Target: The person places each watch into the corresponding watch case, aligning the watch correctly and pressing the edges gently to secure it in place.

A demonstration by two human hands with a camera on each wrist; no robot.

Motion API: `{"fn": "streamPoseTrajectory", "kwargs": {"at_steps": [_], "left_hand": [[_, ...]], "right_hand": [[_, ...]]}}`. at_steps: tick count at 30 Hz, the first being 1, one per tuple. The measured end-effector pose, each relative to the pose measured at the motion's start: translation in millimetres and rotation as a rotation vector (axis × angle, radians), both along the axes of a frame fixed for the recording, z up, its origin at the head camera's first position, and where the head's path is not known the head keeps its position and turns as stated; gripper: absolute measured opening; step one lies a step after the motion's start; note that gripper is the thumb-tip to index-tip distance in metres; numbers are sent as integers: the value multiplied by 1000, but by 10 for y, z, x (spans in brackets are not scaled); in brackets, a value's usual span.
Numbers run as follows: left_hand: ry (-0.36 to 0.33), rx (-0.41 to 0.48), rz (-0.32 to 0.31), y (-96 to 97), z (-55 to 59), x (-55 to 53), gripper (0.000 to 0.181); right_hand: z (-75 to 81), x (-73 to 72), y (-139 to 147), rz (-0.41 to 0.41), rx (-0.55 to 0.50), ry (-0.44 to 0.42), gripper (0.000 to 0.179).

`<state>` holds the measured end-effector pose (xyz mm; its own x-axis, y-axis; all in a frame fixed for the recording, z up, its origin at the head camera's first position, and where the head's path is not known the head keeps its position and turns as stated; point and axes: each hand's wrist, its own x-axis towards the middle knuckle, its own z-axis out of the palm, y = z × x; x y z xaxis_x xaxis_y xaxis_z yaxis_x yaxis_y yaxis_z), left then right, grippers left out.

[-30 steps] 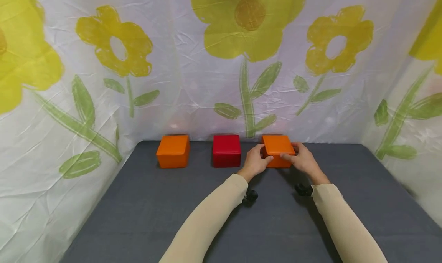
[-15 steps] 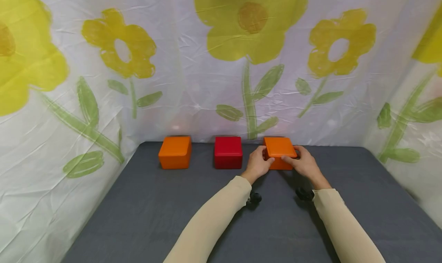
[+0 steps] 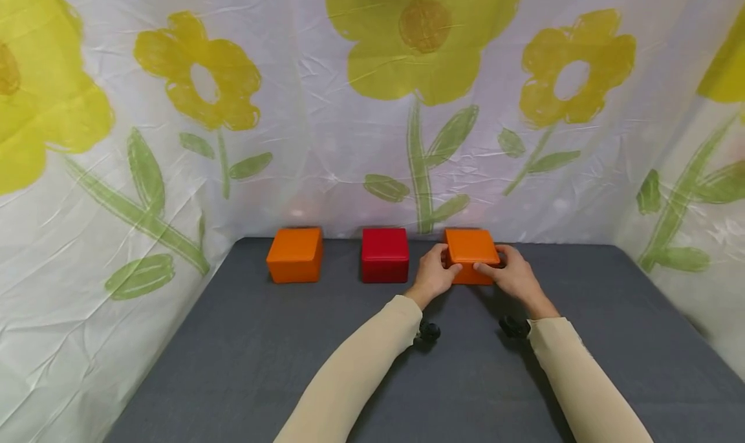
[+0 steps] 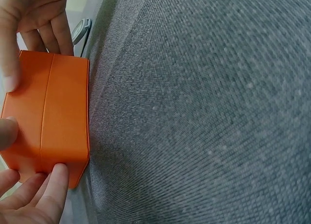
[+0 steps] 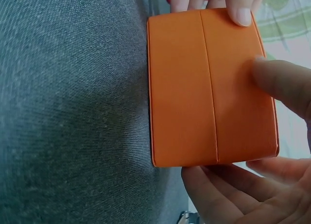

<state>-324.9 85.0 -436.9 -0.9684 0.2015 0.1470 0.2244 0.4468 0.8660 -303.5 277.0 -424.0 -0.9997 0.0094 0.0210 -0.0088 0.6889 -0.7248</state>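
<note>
A glossy orange box (image 3: pixel 470 246) with a seam around its sides sits at the far edge of the dark cloth. My left hand (image 3: pixel 432 276) grips its left side, thumb at the front face. On the opposite side my right hand (image 3: pixel 515 278) holds it the same way. The left wrist view shows the box's front (image 4: pixel 53 112) between both hands, its lower edge close against the cloth. From the right wrist, the seam runs straight across the box's front (image 5: pixel 194 93), and the thumbs press above that line.
A red box (image 3: pixel 385 255) stands just left of my left hand, and another orange box (image 3: pixel 294 255) farther left, in one row. Behind them hangs a white curtain (image 3: pixel 326 145) with yellow flowers. Dark grey cloth (image 3: pixel 244 359) covers the table.
The head view has shifted slightly. Both hands keep the same grip on the orange box, which stays in its place.
</note>
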Motion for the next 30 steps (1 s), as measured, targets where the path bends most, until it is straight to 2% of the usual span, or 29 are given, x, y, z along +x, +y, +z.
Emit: {"fn": "streamPoseTrajectory", "kwargs": {"at_steps": [7, 16, 25, 30], "left_hand": [[-6, -19, 6, -41, 22, 19, 50], [-10, -22, -26, -105, -20, 60, 52], [-12, -10, -81, -206, -35, 195, 52], [-23, -17, -87, -235, -22, 264, 53]], "right_hand": [[-15, 21, -17, 7, 26, 42, 83], [-22, 165, -59, 7, 68, 91, 78], [-44, 323, -106, 30, 86, 97, 78], [-33, 410, -124, 28, 88, 89, 77]]}}
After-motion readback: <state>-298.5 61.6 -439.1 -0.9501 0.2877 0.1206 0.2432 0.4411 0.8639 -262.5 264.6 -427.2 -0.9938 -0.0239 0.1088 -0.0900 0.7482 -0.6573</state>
